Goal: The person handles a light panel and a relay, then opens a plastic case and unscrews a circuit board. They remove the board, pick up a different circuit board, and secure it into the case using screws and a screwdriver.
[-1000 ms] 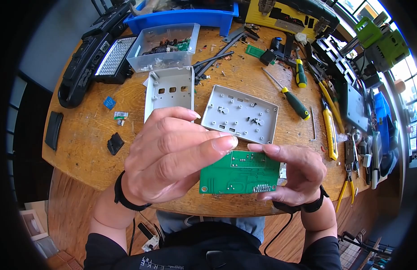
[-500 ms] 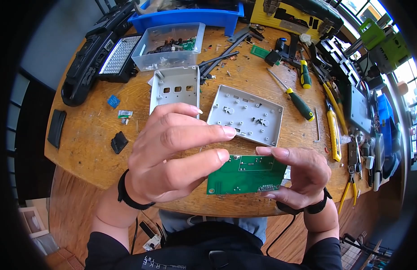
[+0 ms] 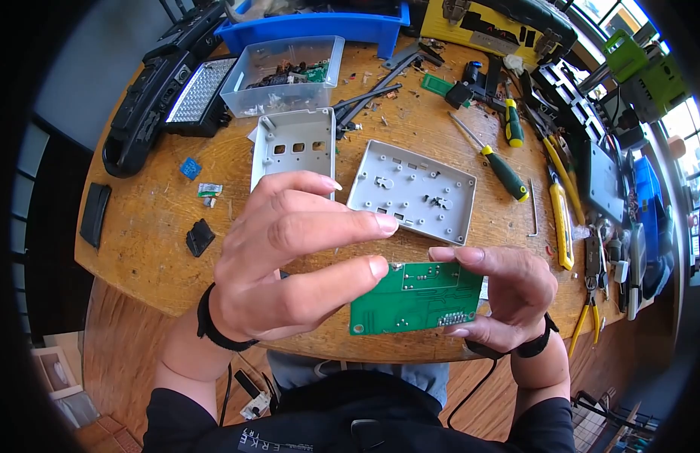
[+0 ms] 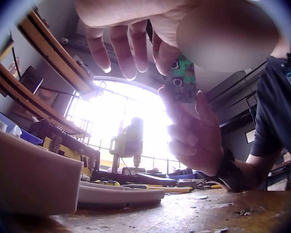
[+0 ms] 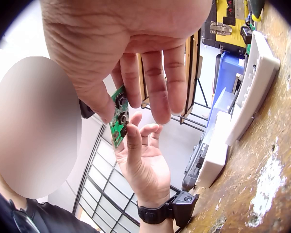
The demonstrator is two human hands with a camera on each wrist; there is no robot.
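A green circuit board [image 3: 414, 302] is held up over the front of the bench, its solder side towards the head camera. My right hand [image 3: 520, 287] grips its right end between thumb and fingers. At the upper left corner, my left hand [image 3: 252, 264] pinches it, index fingertip on the solder side and thumb on the component side; the other left fingers spread away. Black round parts on the component side [image 5: 121, 116] show in the right wrist view. Beyond the hands lie two grey plastic case halves, one shallow with posts [image 3: 410, 189], the other with square holes [image 3: 293, 132].
A clear bin [image 3: 282, 94] of scrap parts stands at the back left before a blue tray [image 3: 312, 34]. Screwdrivers [image 3: 504, 174], a yellow utility knife [image 3: 561, 226] and yellow-handled pliers [image 3: 584, 325] lie at the right. A black scrap [image 3: 200, 238] lies at the left.
The left middle finger has lifted off the board's upper edge, and more of the board shows. Board and hands have shifted slightly to the right in the view, which itself moved a little.
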